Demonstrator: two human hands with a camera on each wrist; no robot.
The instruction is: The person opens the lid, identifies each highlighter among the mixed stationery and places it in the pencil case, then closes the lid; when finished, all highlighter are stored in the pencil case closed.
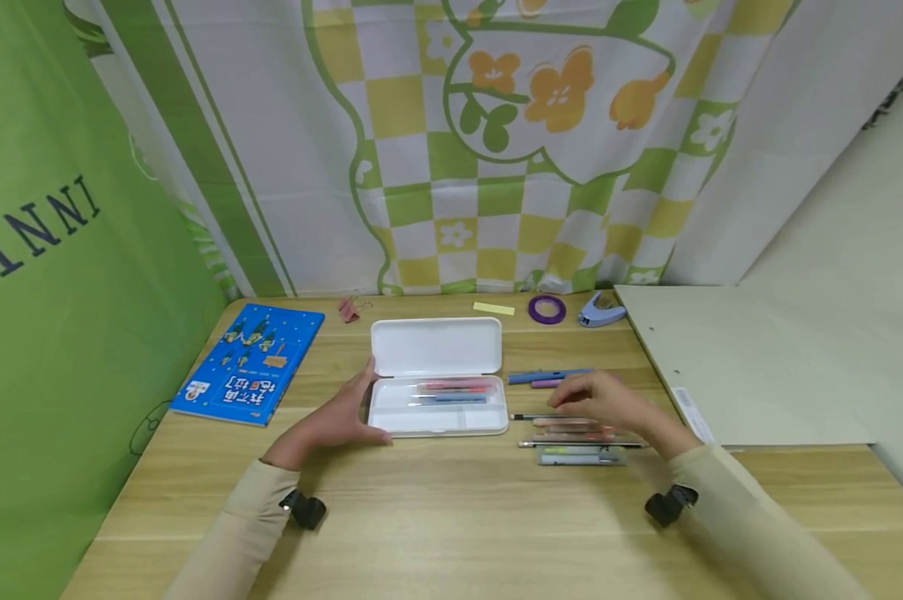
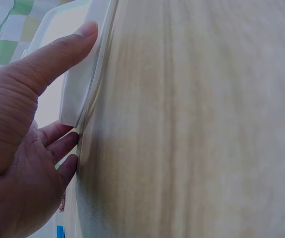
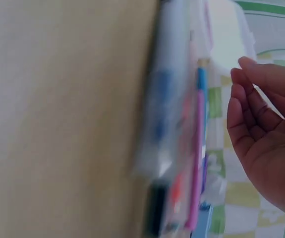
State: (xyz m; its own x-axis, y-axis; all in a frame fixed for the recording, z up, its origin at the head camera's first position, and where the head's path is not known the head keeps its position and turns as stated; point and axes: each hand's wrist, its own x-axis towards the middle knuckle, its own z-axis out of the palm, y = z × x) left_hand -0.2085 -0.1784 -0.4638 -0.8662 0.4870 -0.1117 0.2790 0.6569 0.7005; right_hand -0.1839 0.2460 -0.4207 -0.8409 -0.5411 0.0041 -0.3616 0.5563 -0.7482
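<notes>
Head view shows the pens [image 1: 574,433] lying in a row on the bench [image 1: 451,517], just right of the open case [image 1: 438,406], long axes running left to right. The right hand [image 1: 609,404] hovers directly over them, fingers [image 3: 246,94] loosely curled and holding nothing, so it is by far the nearer hand. The left hand [image 1: 342,417] steadies the case's left end, thumb [image 2: 58,59] pressed flat on its edge. Some pens already lie inside the case.
</notes>
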